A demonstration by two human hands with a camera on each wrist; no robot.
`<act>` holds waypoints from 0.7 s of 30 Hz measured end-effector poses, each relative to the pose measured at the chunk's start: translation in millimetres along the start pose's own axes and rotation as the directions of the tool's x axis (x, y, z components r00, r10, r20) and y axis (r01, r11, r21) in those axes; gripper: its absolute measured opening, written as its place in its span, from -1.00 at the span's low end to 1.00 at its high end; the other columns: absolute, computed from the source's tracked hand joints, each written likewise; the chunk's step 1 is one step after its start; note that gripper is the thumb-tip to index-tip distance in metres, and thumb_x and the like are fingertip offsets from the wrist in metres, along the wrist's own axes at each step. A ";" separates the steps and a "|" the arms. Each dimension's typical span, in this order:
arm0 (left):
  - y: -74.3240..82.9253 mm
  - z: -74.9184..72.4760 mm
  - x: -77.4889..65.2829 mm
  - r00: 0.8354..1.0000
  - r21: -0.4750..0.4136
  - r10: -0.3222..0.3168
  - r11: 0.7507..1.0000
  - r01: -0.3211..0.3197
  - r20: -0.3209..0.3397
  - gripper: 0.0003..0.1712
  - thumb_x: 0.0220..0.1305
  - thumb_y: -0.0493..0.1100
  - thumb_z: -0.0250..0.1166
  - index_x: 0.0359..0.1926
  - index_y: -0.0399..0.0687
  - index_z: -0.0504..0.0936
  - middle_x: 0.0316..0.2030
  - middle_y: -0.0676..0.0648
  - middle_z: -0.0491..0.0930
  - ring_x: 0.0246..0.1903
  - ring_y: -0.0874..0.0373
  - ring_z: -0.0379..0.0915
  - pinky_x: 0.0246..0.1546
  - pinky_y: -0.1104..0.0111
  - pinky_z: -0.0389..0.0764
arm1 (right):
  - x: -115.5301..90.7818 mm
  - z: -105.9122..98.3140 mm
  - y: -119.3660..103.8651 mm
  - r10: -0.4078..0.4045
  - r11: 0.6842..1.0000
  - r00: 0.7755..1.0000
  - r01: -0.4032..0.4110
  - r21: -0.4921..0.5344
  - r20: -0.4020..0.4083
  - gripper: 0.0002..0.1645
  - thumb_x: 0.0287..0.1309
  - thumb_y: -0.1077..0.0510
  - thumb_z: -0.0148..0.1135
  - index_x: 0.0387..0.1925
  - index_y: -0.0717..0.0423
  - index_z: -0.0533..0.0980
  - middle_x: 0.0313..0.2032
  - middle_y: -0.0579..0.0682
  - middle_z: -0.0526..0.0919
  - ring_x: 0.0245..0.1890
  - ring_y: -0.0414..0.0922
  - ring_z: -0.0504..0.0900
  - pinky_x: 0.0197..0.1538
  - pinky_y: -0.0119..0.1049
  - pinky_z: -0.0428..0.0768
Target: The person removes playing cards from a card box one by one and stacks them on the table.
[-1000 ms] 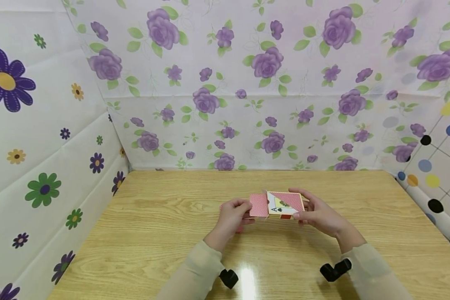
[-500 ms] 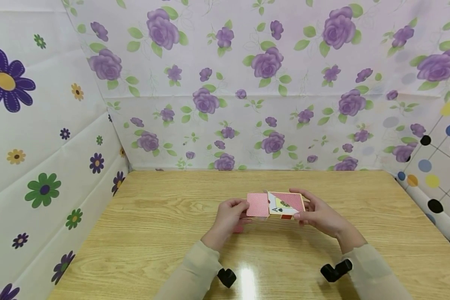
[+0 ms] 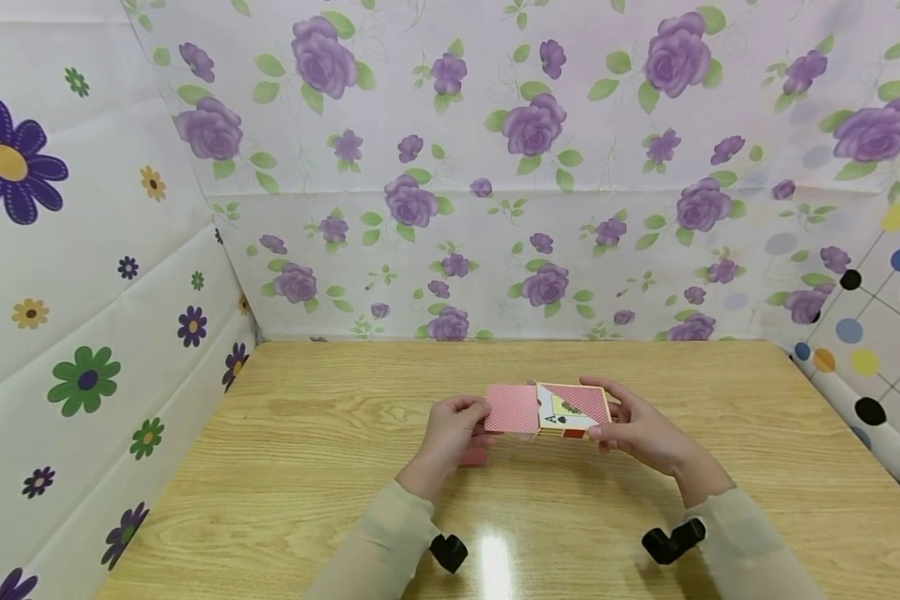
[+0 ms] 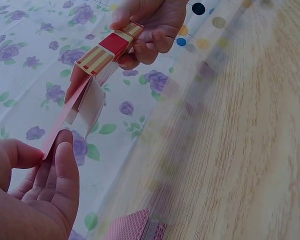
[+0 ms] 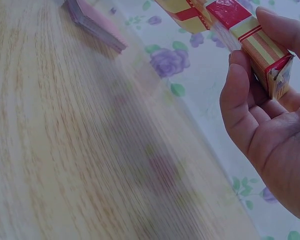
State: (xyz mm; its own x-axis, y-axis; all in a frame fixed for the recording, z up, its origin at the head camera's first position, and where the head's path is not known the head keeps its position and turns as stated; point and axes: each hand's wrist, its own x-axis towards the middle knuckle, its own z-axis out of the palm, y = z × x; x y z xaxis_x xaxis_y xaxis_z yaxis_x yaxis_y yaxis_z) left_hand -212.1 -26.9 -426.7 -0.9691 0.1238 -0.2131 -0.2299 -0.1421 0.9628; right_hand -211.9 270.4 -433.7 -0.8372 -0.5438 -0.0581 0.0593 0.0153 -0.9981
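My right hand [image 3: 645,433] grips a playing-card box [image 3: 570,407] above the table, with an ace printed on its front. Out of the box's left end sticks a red-patterned playing card [image 3: 512,408], its far end still inside. The thumb and fingers of my left hand [image 3: 446,429] pinch the card's outer edge. In the left wrist view the card [image 4: 62,120] looks thin, and a pale flap [image 4: 92,107] hangs beside it at the box's mouth. Below my left hand a stack of red-backed cards [image 3: 473,457] lies on the table, partly hidden by that hand.
The wooden table [image 3: 307,433] runs back to a wall covering [image 3: 480,250] with purple roses. A daisy-patterned covering [image 3: 120,317] stands at the left and a dotted one [image 3: 870,350] at the right.
My left hand has moved slightly left, drawing the playing card further out of the box. More of the card's back shows. The right hand and the box have barely moved.
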 end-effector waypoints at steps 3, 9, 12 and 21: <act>0.3 -1.5 0.0 1.000 0.011 0.005 1.000 -0.004 -0.012 -0.74 0.25 -0.28 0.16 -0.08 -0.35 0.56 -0.44 -0.05 0.55 -0.54 0.23 0.51 -0.46 0.39 0.67 | -0.3 -0.7 0.7 -0.008 1.000 1.000 0.008 0.003 0.006 -0.09 0.21 0.35 0.14 0.45 -0.08 -0.07 0.04 0.10 0.50 -0.20 -0.11 0.54 -0.24 -0.16 0.63; 1.7 -4.4 -0.7 1.000 0.015 0.014 1.000 -0.014 -0.020 -0.71 0.22 -0.32 0.13 -0.05 -0.37 0.54 -0.46 -0.03 0.52 -0.56 0.24 0.50 -0.49 0.41 0.66 | -0.6 -1.7 1.4 -0.007 1.000 1.000 0.007 0.000 0.004 -0.10 0.21 0.35 0.13 0.45 -0.10 -0.06 0.05 0.10 0.49 -0.16 -0.10 0.56 -0.23 -0.15 0.64; 3.5 -6.0 -2.5 0.999 0.015 0.027 1.000 -0.027 -0.017 -0.69 0.19 -0.35 0.12 -0.04 -0.40 0.53 -0.46 -0.03 0.52 -0.55 0.24 0.50 -0.51 0.40 0.65 | -0.7 -2.0 1.4 -0.006 1.000 1.000 0.006 -0.002 0.001 -0.10 0.22 0.35 0.13 0.45 -0.10 -0.06 0.05 0.10 0.48 -0.16 -0.12 0.55 -0.23 -0.15 0.64; 22.1 -6.5 -16.5 0.999 0.024 0.024 0.999 -0.023 -0.023 -0.68 0.20 -0.39 0.07 -0.03 -0.44 0.52 -0.43 -0.06 0.56 -0.56 0.23 0.52 -0.47 0.39 0.65 | -1.2 -3.3 3.0 -0.013 1.000 1.000 0.013 0.005 0.005 -0.07 0.20 0.35 0.14 0.46 -0.09 -0.08 0.05 0.08 0.52 -0.20 -0.09 0.55 -0.25 -0.16 0.63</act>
State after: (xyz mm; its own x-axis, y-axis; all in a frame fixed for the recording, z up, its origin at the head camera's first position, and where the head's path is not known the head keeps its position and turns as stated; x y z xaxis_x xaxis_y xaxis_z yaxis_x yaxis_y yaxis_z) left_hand -201.7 -38.5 -402.9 -0.9761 0.0978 -0.1940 -0.2052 -0.1208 0.9712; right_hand -212.5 273.9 -436.8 -0.8353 -0.5479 -0.0454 0.0514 0.0043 -0.9987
